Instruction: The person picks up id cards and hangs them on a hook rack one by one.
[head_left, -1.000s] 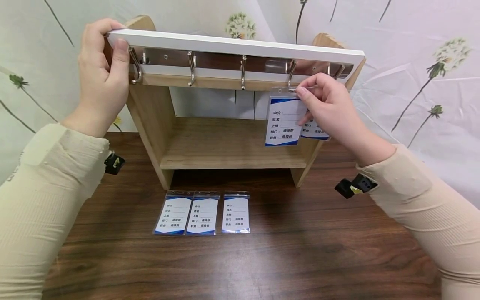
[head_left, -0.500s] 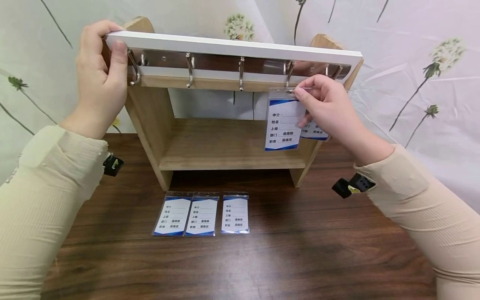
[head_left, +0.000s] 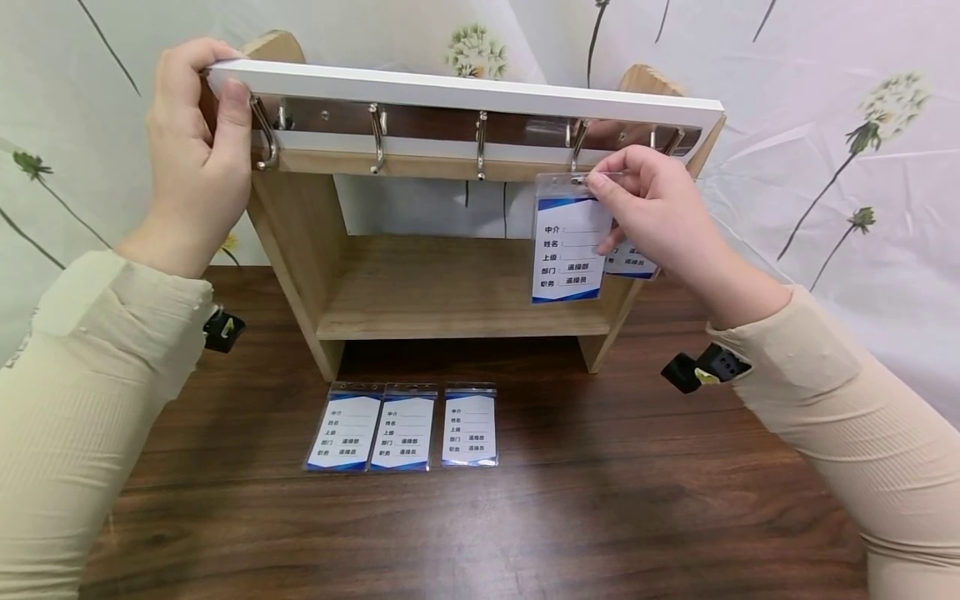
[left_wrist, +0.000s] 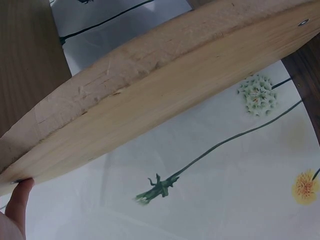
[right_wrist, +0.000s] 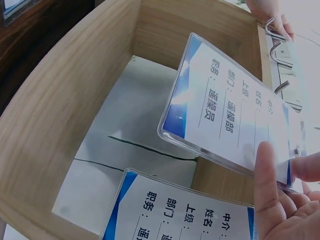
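Observation:
My left hand (head_left: 197,158) grips the left end of the white hook rail (head_left: 465,87), thumb on the front face. With thumb and forefinger, my right hand (head_left: 652,196) pinches the top edge of a clear plastic badge holder (head_left: 566,250). The holder hangs upright at the fourth hook (head_left: 579,146), whose ball tip shows at the slot in its top edge. A second badge holder (head_left: 632,262) hangs behind my right hand at the rail's right end, partly covered; in the right wrist view this badge holder (right_wrist: 175,215) is lower down.
Three more badge holders (head_left: 470,427) lie in a row on the dark wooden table (head_left: 480,533). The rail tops a wooden rack (head_left: 457,283) with a lower shelf and side panels. Three other hooks (head_left: 377,142) along its left and middle carry nothing. A flower-patterned cloth (head_left: 810,125) hangs behind.
The badge holder in my right hand has come down slightly at the fourth hook, still pinched. My left hand keeps its place on the rail, and the view has shifted a little.

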